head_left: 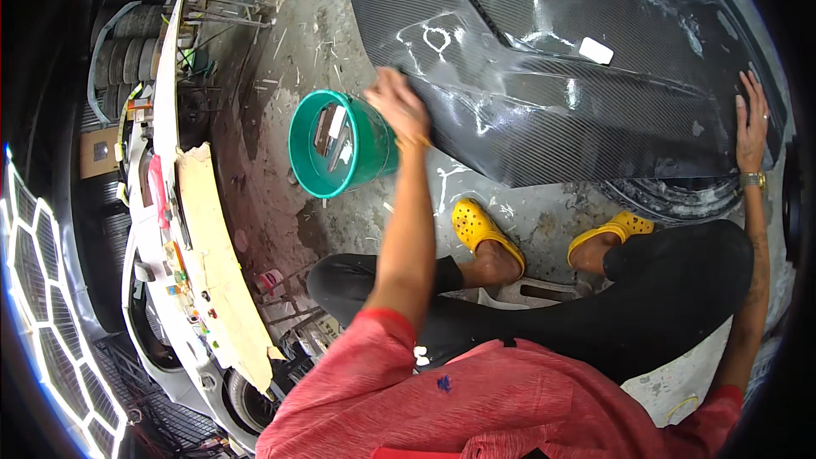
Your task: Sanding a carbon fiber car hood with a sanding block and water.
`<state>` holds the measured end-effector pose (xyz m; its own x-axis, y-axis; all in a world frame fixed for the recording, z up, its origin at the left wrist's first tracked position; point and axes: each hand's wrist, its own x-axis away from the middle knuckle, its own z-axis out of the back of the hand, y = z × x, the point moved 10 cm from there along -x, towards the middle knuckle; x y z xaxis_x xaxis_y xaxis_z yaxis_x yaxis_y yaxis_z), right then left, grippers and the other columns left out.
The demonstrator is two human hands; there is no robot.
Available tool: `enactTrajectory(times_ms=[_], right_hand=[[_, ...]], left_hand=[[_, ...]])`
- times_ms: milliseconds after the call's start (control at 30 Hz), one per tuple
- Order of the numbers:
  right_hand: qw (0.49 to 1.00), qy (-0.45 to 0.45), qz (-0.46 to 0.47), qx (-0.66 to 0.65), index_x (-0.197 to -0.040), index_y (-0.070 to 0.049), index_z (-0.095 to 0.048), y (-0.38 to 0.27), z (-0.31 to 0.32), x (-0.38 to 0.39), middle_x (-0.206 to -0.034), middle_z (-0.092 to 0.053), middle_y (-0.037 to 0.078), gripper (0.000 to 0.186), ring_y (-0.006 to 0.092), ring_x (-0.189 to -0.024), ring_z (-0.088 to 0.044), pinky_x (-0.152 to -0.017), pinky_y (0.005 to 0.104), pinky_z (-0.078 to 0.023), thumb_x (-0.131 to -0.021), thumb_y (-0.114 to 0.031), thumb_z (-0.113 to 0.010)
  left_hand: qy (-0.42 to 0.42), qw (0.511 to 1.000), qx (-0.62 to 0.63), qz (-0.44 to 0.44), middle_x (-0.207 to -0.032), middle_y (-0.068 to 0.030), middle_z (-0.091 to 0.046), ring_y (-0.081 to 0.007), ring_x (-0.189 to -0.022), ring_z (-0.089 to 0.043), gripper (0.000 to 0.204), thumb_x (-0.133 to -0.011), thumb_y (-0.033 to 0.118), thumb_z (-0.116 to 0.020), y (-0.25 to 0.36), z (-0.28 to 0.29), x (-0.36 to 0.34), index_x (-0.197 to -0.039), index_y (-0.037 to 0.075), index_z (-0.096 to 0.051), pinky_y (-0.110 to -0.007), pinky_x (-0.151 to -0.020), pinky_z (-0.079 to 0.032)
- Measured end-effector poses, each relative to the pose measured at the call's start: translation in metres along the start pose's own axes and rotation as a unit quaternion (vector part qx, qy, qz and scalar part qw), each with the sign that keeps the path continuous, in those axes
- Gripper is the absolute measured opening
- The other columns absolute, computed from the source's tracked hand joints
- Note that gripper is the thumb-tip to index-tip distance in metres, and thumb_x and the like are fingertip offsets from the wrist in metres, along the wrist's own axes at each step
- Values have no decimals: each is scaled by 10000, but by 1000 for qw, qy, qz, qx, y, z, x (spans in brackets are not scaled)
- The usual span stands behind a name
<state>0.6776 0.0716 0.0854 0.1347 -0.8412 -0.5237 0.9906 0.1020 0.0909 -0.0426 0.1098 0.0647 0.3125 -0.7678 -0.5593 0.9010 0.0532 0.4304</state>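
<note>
A dark, glossy carbon-fibre car hood (544, 140), wet in streaks and with raised vents, lies in front of me. My left hand (396, 104), smeared by motion, is at the hood's left edge beside the rim of a green bucket (371, 149); its fingers are too blurred to read. In the bucket are a white piece (337, 122) and several dark or greyish items. My right hand (751, 126) lies on the hood's right edge with its fingers stretched out, holding nothing. A small white rectangular block (596, 51) rests on the hood near a vent.
Below the hood's near edge sits a dark round tyre-like thing (680, 200). My feet are in yellow clogs (478, 228) on the stained concrete floor. Along the left runs a long board (212, 263) with small items beside it, near a car and stacked tyres (127, 59).
</note>
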Motion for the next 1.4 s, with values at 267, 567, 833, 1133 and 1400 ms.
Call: enactTrajectory(times_ms=[267,567,833,1133,1400], right_hand=[[1000,-13,-14,4,-1517,-169,-496,0,1,-3,-1604,-421,77,484,283,-1505,-345,-1241,469,-258,-1099,-398,-413],[1000,-9,0,0,-1530,-182,-480,4,-4,0,-1614,-405,67,496,274,-1511,-335,-1243,468,-243,-1102,-417,-394],[999,-1,13,29,-1522,-177,-489,2,-3,-2,-1607,-417,78,483,283,-1494,-366,-1231,473,-256,-1102,-400,-402],[1000,6,-3,-2,-1522,-179,-490,0,2,-2,-1606,-419,68,496,299,-1502,-344,-1226,480,-259,-1100,-423,-400],[1000,-11,4,-26,-1526,-166,-482,0,0,-4,-1603,-423,76,485,291,-1495,-358,-1222,460,-273,-1104,-393,-407]], left_hand=[[13,994,92,-54,-1095,-239,-542,-366,-1018,-526,504,-982,149,-625,79,48,92,-1466,34,-540,-466,-960,-418],[24,994,67,86,-1082,-239,-548,-367,-996,-566,429,-1031,272,-604,-43,8,20,-1328,-38,-612,-450,-899,-457],[38,994,74,-64,-1058,-219,-527,-352,-996,-530,443,-982,137,-622,-3,25,92,-1404,8,-583,-459,-919,-428],[18,995,96,30,-1103,-238,-535,-385,-1027,-528,442,-990,156,-610,37,46,55,-1414,33,-588,-483,-954,-417],[5,988,153,33,-1100,-237,-543,-385,-1031,-554,407,-977,141,-637,-8,18,37,-1365,19,-613,-461,-921,-451]])
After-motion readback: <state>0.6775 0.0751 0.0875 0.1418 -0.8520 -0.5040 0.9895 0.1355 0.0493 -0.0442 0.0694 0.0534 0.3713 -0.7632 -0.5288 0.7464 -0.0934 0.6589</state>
